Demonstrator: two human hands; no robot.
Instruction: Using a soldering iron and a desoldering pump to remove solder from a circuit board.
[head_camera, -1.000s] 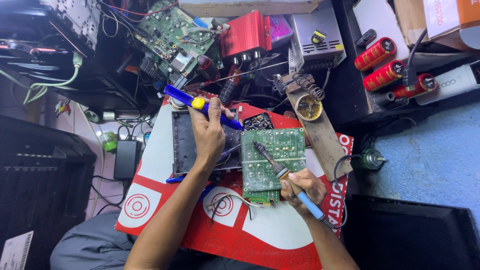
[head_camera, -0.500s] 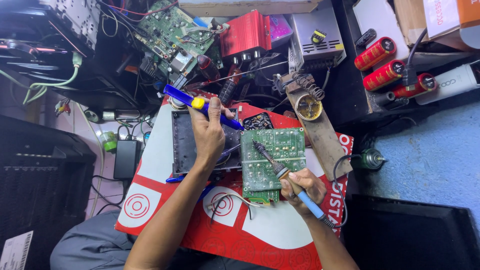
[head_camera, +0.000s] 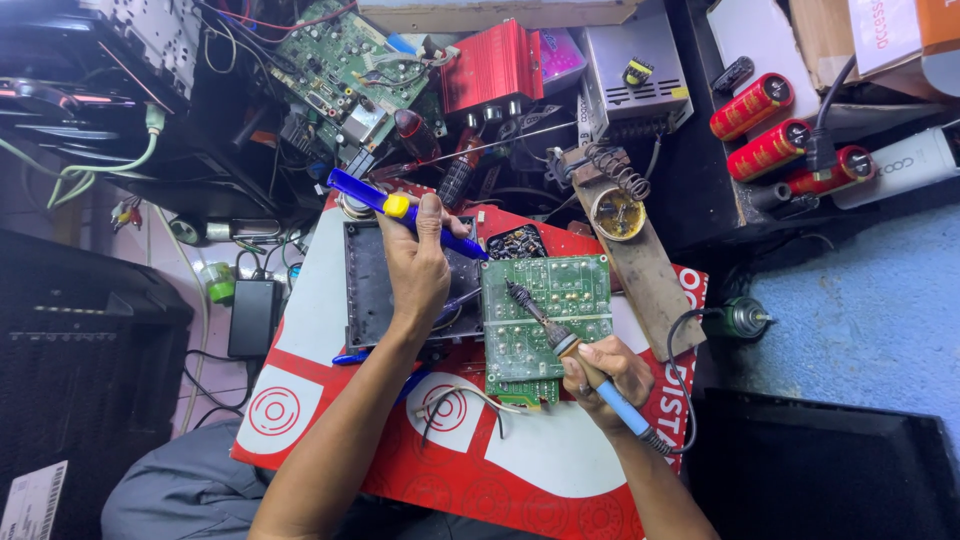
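Head view: the right hand (head_camera: 598, 368) is gripping a blue-handled soldering iron (head_camera: 570, 348), its metal tip touching the flat green circuit board (head_camera: 545, 315); the left hand (head_camera: 415, 265) is clasping a blue desoldering pump (head_camera: 400, 210) beside the board.

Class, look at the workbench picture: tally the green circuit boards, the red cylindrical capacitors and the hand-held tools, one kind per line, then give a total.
Green circuit boards: 2
Red cylindrical capacitors: 3
Hand-held tools: 2, soldering iron in right hand, blue desoldering pump in left hand
Total: 7

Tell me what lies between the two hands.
In the head view, the green circuit board lies between the left hand, which holds a blue desoldering pump, and the right hand, whose soldering iron touches it.
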